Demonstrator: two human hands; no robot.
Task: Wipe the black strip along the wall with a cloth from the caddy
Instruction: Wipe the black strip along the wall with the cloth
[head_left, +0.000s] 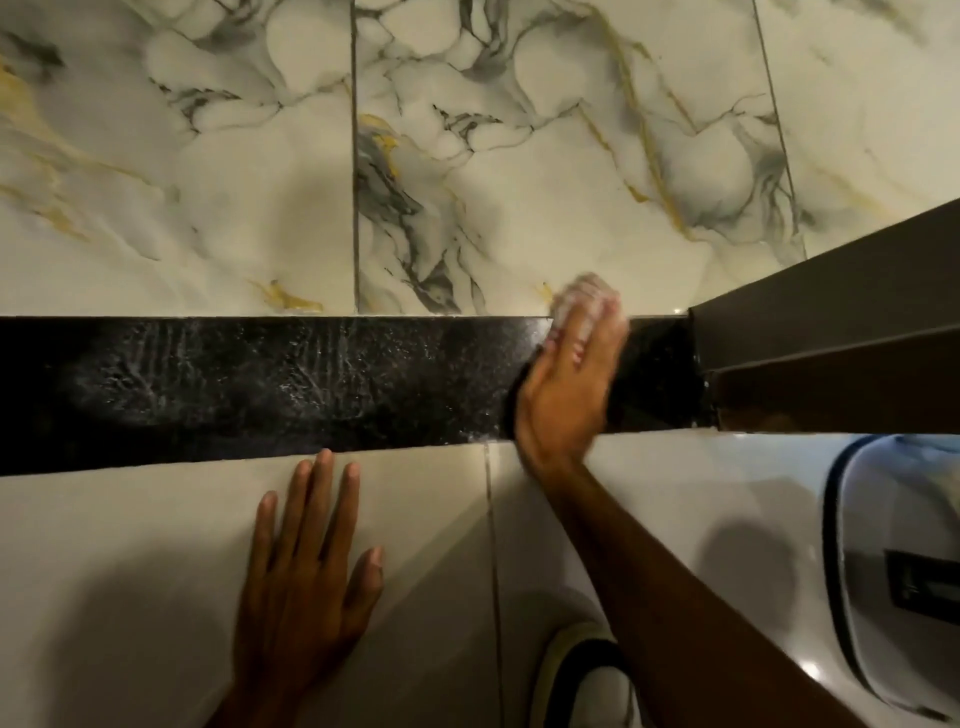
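A wide black strip (260, 384) runs across the tiled wall, streaked with whitish wet smears. My right hand (569, 384) is pressed flat on a cloth (582, 296) at the strip's right end, close to a dark brown frame. The cloth is mostly hidden under the palm; a pale blurred part shows above the fingertips and a dark edge at the left of the hand. My left hand (306, 571) rests flat with fingers spread on the plain tile below the strip, holding nothing. The caddy is not in view.
Marble-patterned tiles (467, 156) cover the wall above the strip. A dark brown frame (831, 322) juts out at the right. A white fixture (893, 545) sits at the lower right. A shoe (582, 670) shows at the bottom.
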